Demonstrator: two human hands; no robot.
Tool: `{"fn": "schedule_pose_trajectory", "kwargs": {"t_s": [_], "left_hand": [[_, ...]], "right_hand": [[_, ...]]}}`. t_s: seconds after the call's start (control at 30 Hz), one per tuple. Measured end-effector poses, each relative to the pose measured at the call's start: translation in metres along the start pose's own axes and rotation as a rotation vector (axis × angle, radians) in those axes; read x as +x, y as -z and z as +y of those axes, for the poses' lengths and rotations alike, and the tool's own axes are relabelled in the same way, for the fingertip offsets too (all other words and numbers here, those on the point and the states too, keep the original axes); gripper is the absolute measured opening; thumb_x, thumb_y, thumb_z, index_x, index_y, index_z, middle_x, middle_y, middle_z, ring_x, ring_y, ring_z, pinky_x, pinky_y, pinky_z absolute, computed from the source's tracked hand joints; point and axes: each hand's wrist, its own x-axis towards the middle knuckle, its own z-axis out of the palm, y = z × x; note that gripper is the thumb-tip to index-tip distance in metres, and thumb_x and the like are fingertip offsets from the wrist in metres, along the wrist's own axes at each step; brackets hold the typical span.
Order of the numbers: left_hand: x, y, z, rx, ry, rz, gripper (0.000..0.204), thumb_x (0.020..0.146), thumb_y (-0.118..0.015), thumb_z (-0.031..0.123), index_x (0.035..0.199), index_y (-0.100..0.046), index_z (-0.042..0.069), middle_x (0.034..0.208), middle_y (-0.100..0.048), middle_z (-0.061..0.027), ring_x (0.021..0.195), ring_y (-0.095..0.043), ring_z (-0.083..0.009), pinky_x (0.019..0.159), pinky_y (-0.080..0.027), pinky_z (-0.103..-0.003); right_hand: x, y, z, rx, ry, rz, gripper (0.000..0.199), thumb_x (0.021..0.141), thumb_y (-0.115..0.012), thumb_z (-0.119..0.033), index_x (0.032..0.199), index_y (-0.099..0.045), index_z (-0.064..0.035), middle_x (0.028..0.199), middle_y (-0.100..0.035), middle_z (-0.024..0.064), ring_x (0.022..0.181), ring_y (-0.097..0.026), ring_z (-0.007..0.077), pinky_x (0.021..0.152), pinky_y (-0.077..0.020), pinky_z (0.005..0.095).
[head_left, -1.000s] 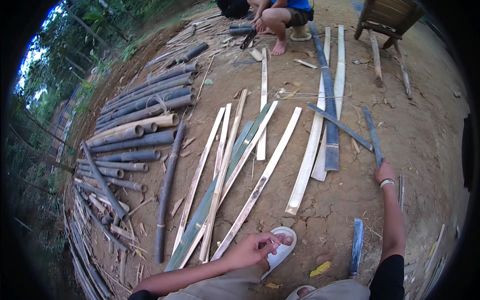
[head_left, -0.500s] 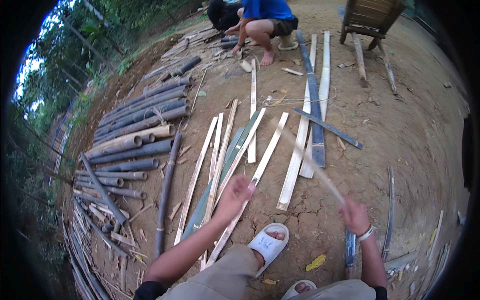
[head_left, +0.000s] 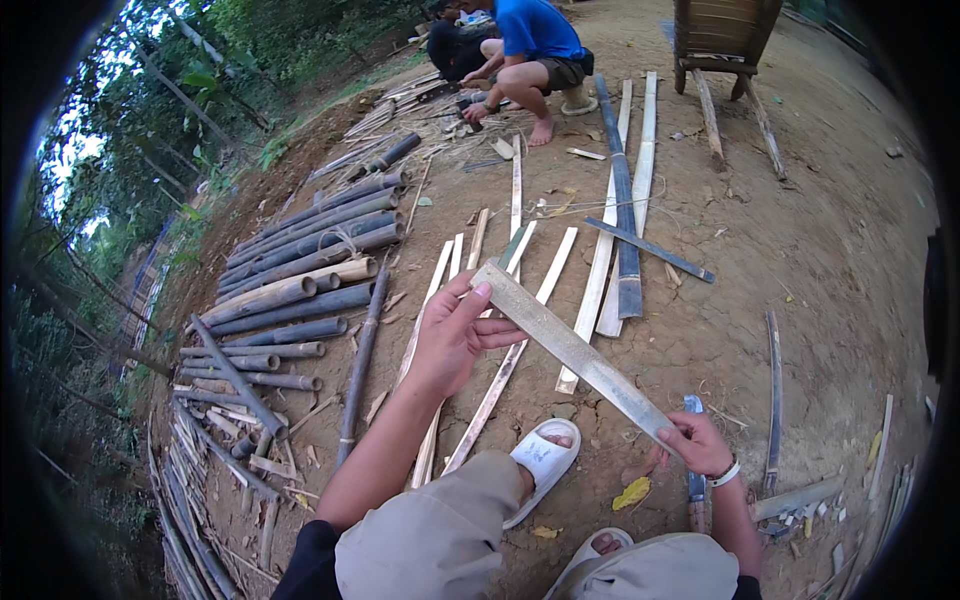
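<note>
A flat, pale bamboo strip (head_left: 580,357) slants across the space in front of my knees. My left hand (head_left: 455,340) pinches its upper left end, thumb on top and the other fingers partly spread beneath. At the lower right end, my right hand (head_left: 698,445) grips the strip, with a white band on that wrist. Under the strip, split bamboo slats (head_left: 545,290) lie on the ground. A narrow, dark, shiny piece (head_left: 695,485) lies just below my right hand; its kind is unclear and the hand partly covers it.
Dark bamboo poles (head_left: 310,235) are stacked at the left. Longer slats and a dark bamboo length (head_left: 628,230) lie ahead. A person in a blue shirt (head_left: 540,35) squats at the back beside another person. A wooden chair-like frame (head_left: 725,40) stands far right. Bamboo scraps (head_left: 800,500) lie at the lower right.
My left hand has risen and taken hold of the strip's far end. The strip, held only by my right hand before, has turned its flat face to view. The squatting person's arms have shifted.
</note>
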Motion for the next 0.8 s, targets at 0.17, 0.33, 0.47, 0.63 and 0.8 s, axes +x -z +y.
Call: {"fn": "schedule_pose_trajectory", "kwargs": {"t_s": [0.17, 0.33, 0.47, 0.63, 0.8], "left_hand": [[-0.021, -0.01, 0.01, 0.136, -0.046, 0.176, 0.03, 0.102, -0.042, 0.012, 0.132, -0.044, 0.005, 0.114, -0.065, -0.0234, 0.09, -0.072, -0.034, 0.075, -0.064, -0.043], [-0.013, -0.01, -0.02, 0.095, -0.088, 0.154, 0.032, 0.101, -0.037, 0.006, 0.133, -0.04, 0.007, 0.118, -0.062, -0.0269, 0.095, -0.07, -0.037, 0.077, -0.064, -0.043], [-0.029, 0.003, -0.072, 0.138, -0.001, 0.085, 0.032, 0.1, -0.039, 0.005, 0.131, -0.036, 0.007, 0.122, -0.06, -0.0264, 0.105, -0.067, -0.0368, 0.093, -0.057, -0.047], [-0.034, 0.007, -0.094, 0.082, 0.179, -0.034, 0.032, 0.1, -0.042, 0.008, 0.132, -0.04, 0.006, 0.127, -0.058, -0.0243, 0.113, -0.063, -0.0338, 0.098, -0.054, -0.046], [-0.047, 0.017, -0.071, 0.067, 0.386, -0.126, 0.033, 0.101, -0.049, 0.018, 0.129, -0.05, 0.0, 0.119, -0.061, -0.0174, 0.113, -0.063, -0.0304, 0.097, -0.054, -0.046]], "right_hand": [[-0.002, -0.022, 0.006, -0.444, 0.13, 0.493, 0.036, 0.088, -0.07, -0.02, 0.116, -0.064, 0.0014, 0.082, -0.068, 0.0126, 0.073, -0.065, 0.0217, 0.07, -0.0519, 0.0358], [-0.027, -0.026, 0.037, -0.742, 0.232, 1.079, 0.04, 0.085, -0.071, -0.02, 0.118, -0.061, -0.0001, 0.107, -0.061, 0.0193, 0.101, -0.059, 0.0332, 0.086, -0.0472, 0.0396], [-0.088, -0.024, 0.089, -0.757, -0.029, 1.078, 0.042, 0.08, -0.074, -0.02, 0.114, -0.059, -0.0007, 0.108, -0.056, 0.0203, 0.102, -0.055, 0.0384, 0.087, -0.0452, 0.0444], [-0.164, -0.066, 0.113, -0.903, -0.415, 0.955, 0.059, 0.068, -0.083, -0.022, 0.117, -0.055, -0.0042, 0.109, -0.053, 0.0198, 0.099, -0.056, 0.0412, 0.086, -0.0452, 0.0484], [-0.177, -0.07, 0.105, -1.003, -0.661, 0.845, 0.051, 0.072, -0.079, -0.029, 0.111, -0.055, -0.0058, 0.1, -0.06, 0.0164, 0.093, -0.06, 0.0382, 0.084, -0.0467, 0.0493]]}}
